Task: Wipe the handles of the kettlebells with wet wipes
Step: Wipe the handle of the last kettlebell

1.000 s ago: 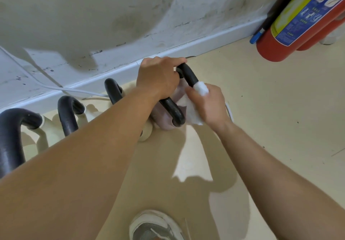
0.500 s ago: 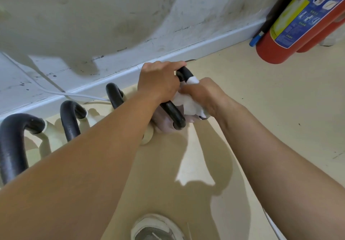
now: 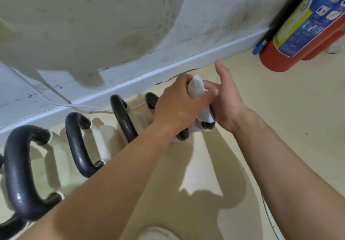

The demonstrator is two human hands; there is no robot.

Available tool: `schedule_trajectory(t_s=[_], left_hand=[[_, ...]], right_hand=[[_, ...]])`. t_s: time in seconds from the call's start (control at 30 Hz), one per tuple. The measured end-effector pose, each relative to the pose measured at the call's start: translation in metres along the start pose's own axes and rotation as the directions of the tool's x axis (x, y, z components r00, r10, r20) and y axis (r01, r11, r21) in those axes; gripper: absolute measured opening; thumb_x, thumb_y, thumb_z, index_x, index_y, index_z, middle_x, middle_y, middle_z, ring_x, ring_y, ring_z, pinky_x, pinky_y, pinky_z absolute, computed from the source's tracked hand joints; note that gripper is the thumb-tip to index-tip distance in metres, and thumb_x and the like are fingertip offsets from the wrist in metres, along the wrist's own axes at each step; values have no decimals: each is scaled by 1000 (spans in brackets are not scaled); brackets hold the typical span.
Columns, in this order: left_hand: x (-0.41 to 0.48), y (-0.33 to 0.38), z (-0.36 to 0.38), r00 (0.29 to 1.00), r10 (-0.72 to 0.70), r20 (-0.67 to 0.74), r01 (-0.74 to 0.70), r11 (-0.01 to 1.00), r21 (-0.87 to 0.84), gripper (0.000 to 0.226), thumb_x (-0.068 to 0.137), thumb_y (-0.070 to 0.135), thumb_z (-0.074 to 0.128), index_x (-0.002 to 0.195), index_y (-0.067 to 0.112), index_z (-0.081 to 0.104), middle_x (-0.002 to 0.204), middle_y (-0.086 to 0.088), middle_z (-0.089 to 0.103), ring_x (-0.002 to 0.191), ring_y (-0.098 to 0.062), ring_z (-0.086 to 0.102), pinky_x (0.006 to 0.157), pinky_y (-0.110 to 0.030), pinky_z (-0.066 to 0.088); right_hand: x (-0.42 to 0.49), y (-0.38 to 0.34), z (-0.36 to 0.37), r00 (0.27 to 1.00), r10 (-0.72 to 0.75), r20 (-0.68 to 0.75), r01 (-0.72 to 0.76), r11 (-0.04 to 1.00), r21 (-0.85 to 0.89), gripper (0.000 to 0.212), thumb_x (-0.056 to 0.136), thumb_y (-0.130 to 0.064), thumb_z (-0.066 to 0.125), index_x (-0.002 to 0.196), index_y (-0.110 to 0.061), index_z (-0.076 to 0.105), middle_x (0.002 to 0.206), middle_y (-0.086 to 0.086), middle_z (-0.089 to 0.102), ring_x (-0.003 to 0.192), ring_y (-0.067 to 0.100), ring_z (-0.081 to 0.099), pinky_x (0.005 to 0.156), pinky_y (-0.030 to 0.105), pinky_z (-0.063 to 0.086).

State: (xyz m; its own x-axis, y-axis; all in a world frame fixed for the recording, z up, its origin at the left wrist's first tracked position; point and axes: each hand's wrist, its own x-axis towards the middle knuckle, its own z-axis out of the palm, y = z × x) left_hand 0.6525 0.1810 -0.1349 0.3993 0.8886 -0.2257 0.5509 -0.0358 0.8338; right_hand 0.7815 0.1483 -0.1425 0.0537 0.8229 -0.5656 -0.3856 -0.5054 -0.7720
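At the far left, the biggest black handle [image 3: 18, 174] is arching over a cream kettlebell body [image 3: 56, 165]. The second handle [image 3: 76, 142] and third handle [image 3: 124, 120] are standing just beside it in a row along the skirting board [image 3: 130, 83]. A white cable [image 3: 78, 105] is running along the foot of that board behind them.

Your left forearm [image 3: 115, 180] is crossing over the row and covering the near end of the third handle. A fourth handle [image 3: 150, 99] is passing under your left hand [image 3: 177, 105] and showing again below the wrist. Whether it belongs to the same loop you are wiping, you cannot tell.

Your left hand is curling its fingers and thumb tightly round the wet wipe [image 3: 196, 88]. The wipe is wrapping the rightmost handle, and the handle's bare black end [image 3: 207, 125] is sticking out beneath it, above a pale pink kettlebell [image 3: 195, 127] on the floor [image 3: 280, 127] near the wall.

Your right hand [image 3: 229, 101] is lying against the wipe's right side with its thumb standing straight and clear. Its fingers are reaching in behind the wipe, so you cannot tell whether they are gripping.

A shoe [image 3: 156, 234] is showing at the bottom edge. At the far right, a red fire extinguisher [image 3: 291, 40] is standing against the wall, well apart from the hands.
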Motion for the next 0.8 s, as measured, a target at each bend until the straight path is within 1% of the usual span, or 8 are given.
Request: schedule_trajectory(t_s=[0.1,0.23,0.3,0.47,0.57,0.63,0.73,0.8], left_hand=[[7,1,3,995,13,-98,-11,1000,21,24,87,47,65,103,31,55,88,18,64,83,-3,64,72,-24,52],[28,-7,-10,970,26,-240,29,975,222,8,94,34,55,101,30,53,80,13,59,78,-15,58,68,-28,45],[44,-15,-16,961,49,-272,54,932,358,12,95,32,54,106,28,56,89,4,62,81,-24,57,69,-32,43],[68,-32,-17,959,107,-264,45,857,513,33,86,29,68,114,18,55,109,-6,59,98,-29,54,70,-35,43],[61,-23,-7,896,320,-309,-112,834,540,22,88,13,65,108,14,58,106,-7,56,89,-27,55,65,-32,40],[56,-10,1,938,231,-258,-101,895,434,14,95,14,53,105,18,61,104,-4,58,90,-24,57,72,-29,39],[54,3,19,998,-27,-58,45,934,355,34,96,38,51,121,14,57,112,-2,58,97,-21,55,79,-30,39],[54,10,32,996,-85,8,75,911,406,41,95,32,54,127,7,50,126,-11,50,99,-27,58,79,-33,43]], right_hand=[[-9,-3,-4,999,-38,9,38,998,51,87,99,-71,14,131,-9,66,119,21,73,111,31,71,100,43,54],[-6,12,-4,948,-143,-283,153,988,15,46,104,-51,41,123,-21,68,108,5,76,83,18,68,82,36,52],[-6,26,1,902,-247,-354,218,968,-122,27,97,-39,54,115,-25,69,116,1,74,91,17,69,83,33,52],[-7,56,7,862,-451,-232,249,775,-581,40,96,-22,58,135,-32,57,123,-13,65,104,7,63,86,25,51],[-3,53,11,838,-514,-183,276,688,-671,9,89,-9,57,96,-10,61,78,-6,60,69,10,49,58,22,40],[0,48,10,850,-499,-171,284,706,-649,13,83,-3,54,73,-4,47,56,-4,44,52,14,35,47,28,30],[1,43,13,868,-468,-168,286,746,-602,25,80,-9,51,61,-8,36,47,-5,35,49,14,28,46,30,26],[5,48,15,857,-475,-200,289,763,-578,23,70,-18,48,62,1,38,54,19,37,56,29,27,46,41,25]])
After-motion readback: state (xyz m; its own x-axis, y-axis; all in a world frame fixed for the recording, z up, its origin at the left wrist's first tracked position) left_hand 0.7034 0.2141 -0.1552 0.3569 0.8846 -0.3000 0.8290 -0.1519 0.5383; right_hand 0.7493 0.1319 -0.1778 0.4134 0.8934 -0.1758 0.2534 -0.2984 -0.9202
